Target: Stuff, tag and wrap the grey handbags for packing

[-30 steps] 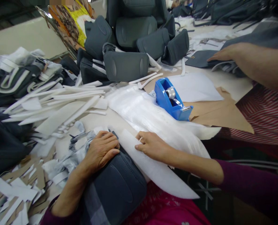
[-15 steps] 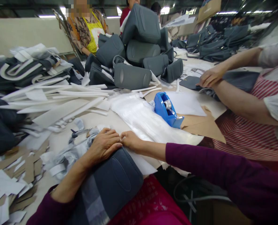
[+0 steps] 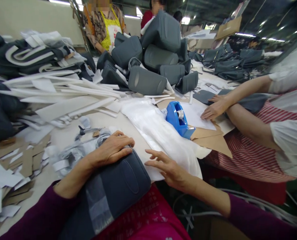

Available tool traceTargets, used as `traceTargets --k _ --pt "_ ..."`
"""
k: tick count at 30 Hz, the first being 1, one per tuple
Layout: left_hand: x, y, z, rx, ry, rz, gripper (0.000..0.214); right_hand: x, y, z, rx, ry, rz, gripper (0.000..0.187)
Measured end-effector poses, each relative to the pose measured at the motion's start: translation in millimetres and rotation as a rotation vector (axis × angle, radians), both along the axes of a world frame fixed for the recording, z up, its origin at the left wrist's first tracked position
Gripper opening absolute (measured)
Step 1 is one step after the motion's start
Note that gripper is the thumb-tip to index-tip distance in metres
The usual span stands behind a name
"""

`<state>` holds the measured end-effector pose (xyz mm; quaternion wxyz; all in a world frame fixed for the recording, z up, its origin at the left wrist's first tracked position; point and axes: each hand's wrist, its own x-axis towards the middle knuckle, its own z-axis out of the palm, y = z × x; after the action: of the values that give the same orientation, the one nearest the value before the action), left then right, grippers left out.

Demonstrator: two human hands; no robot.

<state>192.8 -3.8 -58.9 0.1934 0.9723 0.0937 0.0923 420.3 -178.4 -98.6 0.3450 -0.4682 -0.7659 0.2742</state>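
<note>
A dark grey bag (image 3: 118, 186) lies across my lap and the table's near edge. My left hand (image 3: 112, 150) rests on its top end, fingers curled down over the edge, pressing it. My right hand (image 3: 167, 168) hovers open just right of the bag, fingers spread, over the edge of a white foam sheet (image 3: 161, 133). It holds nothing. A blue tape dispenser (image 3: 179, 119) stands on the sheets beyond my right hand.
White foam strips (image 3: 68, 96) and card scraps (image 3: 15, 166) litter the left. A heap of grey bags (image 3: 153, 63) fills the table's middle back. A co-worker's hand (image 3: 213, 108) on the right presses white paper. Other people stand at the far side.
My right hand has let go at the bag's top edge and drawn back to the right, fingers now spread. The co-worker's hand moved down onto the white paper. My view tilted up.
</note>
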Motion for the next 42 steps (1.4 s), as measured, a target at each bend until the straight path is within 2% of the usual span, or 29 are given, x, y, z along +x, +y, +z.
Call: traceTargets --k 4,8,11,16,18,22,24,26,28,32,34,36,38,40,42 --pt "0.4 -3.8 5.2 0.000 -0.023 -0.007 0.034 -14.8 0.4 -7.0 -0.003 0.122 -0.024 0.037" --pt "1.4 -6.0 6.8 0.003 -0.007 -0.014 0.032 -36.2 23.1 -0.1 -0.172 0.227 -0.204 0.012" --pt "1.6 -5.8 5.1 -0.001 0.009 -0.009 0.030 -46.4 42.4 8.1 -0.252 0.273 -0.302 0.018" --pt "2.1 -4.5 -0.4 0.014 -0.013 0.009 0.029 -50.8 63.6 18.8 -0.448 0.225 -0.252 0.012" --pt "2.5 -4.8 -1.6 0.021 -0.024 0.008 0.029 -51.4 61.8 20.7 -0.482 0.278 -0.258 0.007" --pt "2.9 -6.4 -1.8 0.036 -0.053 0.000 0.027 -54.9 47.7 20.0 -0.475 0.513 -0.302 0.019" --pt "3.1 -7.0 -1.9 0.055 -0.060 -0.002 0.027 -55.4 44.8 18.8 -0.498 0.601 -0.318 0.012" --pt "3.5 -7.4 -2.6 0.077 -0.059 0.002 0.027 -52.9 49.0 18.8 -0.559 0.626 -0.298 0.011" --pt "4.3 -7.6 -3.6 0.097 -0.043 0.006 0.026 -47.8 60.1 21.2 -0.655 0.592 -0.205 0.010" --pt "6.8 -8.1 -5.6 0.115 -0.010 -0.006 0.025 -41.2 88.9 31.7 -0.822 0.362 0.024 0.011" --pt "8.2 -8.3 -6.1 0.102 -0.015 0.007 0.026 -44.1 97.5 34.6 -0.862 0.285 -0.009 0.012" --pt "9.3 -8.4 -6.2 0.094 -0.019 0.025 0.027 -49.7 97.3 33.3 -0.853 0.339 -0.131 0.012" --pt "9.9 -8.2 -6.1 0.095 -0.020 0.019 0.028 -54.3 87.5 29.1 -0.796 0.479 -0.238 0.009" --pt "10.1 -7.3 -6.2 0.098 -0.032 -0.007 0.029 -55.7 70.5 25.1 -0.722 0.599 -0.269 0.004" --pt "10.0 -5.8 -7.1 0.107 -0.057 -0.027 0.030 -55.2 50.7 23.1 -0.620 0.659 -0.266 0.007"
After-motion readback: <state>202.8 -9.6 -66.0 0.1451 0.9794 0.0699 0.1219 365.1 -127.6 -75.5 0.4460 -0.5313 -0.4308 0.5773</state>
